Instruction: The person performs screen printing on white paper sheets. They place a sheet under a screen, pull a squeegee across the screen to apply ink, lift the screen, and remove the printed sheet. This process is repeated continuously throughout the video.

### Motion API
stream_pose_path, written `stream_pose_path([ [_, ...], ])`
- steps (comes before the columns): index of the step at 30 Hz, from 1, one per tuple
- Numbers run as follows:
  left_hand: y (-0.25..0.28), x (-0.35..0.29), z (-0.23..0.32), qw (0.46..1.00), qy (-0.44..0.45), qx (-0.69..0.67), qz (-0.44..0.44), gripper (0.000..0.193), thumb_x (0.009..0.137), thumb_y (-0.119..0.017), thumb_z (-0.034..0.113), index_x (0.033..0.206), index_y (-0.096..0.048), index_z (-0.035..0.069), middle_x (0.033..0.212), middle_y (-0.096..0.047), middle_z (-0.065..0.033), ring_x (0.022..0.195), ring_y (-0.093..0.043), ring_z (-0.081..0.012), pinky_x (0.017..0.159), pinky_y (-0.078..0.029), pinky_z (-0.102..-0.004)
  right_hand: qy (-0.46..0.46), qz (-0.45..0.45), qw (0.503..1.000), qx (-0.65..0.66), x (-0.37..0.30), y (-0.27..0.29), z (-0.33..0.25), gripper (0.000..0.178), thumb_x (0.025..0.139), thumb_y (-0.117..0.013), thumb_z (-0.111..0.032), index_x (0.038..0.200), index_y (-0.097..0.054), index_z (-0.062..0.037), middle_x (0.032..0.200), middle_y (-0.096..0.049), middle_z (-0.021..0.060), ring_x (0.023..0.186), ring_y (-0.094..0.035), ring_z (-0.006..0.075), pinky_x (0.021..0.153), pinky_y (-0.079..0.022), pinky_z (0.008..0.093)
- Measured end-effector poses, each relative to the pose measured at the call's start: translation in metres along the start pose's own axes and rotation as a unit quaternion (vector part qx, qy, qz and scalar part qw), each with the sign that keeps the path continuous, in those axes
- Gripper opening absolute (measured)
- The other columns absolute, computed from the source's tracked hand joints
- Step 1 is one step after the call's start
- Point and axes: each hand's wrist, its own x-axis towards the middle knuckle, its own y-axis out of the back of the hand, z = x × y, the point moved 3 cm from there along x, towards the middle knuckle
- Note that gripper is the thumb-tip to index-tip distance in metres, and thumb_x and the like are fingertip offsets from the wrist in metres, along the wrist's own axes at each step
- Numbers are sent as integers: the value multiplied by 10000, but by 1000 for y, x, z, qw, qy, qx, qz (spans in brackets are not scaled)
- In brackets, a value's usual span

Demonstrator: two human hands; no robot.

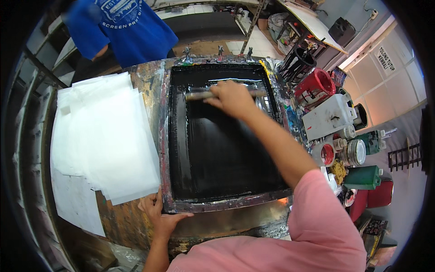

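A silk-screen printing frame (165,136) lies on the worktable, its mesh (226,154) covered with black ink. Near the far end of the mesh, my right hand (231,97) is closed around the wooden handle of a squeegee (197,96) that lies crosswise; its blade is hidden from view. A band of wet ink (231,81) shines just beyond it. My left hand (161,217) grips the frame's near left corner, thumb along the near edge and a finger along the left side. Left of the frame lies an uneven stack of white sheets (102,140).
Three clamps (220,51) stand along the frame's far edge. Crowding the right side are a red bucket (315,86), a white jug (328,117), a green bottle (364,177) and several ink tubs. A person in a blue shirt (131,36) stands beyond the table at far left.
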Motion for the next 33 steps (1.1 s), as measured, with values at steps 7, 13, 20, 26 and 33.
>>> stream_pose_path([
  [7,-1,-5,2,997,-15,-69,28,1360,507,-899,802,1527,-590,-43,983,-621,-46,962,-499,-268,1001,-352,-446,12,39,999,7,57,1,45,509,1011,-632,-615,1023,-732,-116,953,-748,146,963,-735,383,811,-568,535],
  [13,-3,-9,-3,995,10,-102,18,1219,551,-995,595,1548,-590,24,1265,-720,-108,1231,-490,-348,1142,-344,-498,3,81,997,-18,-61,-2,-32,392,990,-700,-521,1032,-678,-132,965,-706,88,929,-710,331,737,-592,485],
  [20,-1,-3,15,980,-30,-176,83,1140,631,-1031,492,1521,-580,-60,1274,-723,-147,1135,-627,-302,1135,-404,-474,-55,-40,997,32,-218,74,-159,415,963,-746,-445,1094,-617,-73,956,-660,108,894,-692,316,693,-598,418],
  [26,58,53,72,891,16,-411,194,878,911,-922,381,1559,-533,-65,1387,-658,-142,1198,-621,-199,1052,-499,-344,27,139,986,-83,-180,207,-166,381,979,-709,-408,1062,-641,-41,957,-679,144,970,-673,353,1055,-473,536],
  [33,9,202,62,847,-127,-449,255,813,1038,-762,411,1635,-394,-1,1238,-606,-126,1109,-571,-196,958,-492,-368,24,313,944,-102,-87,281,-143,436,982,-643,-478,867,-716,-64,797,-717,126,810,-694,327,903,-421,496],
])
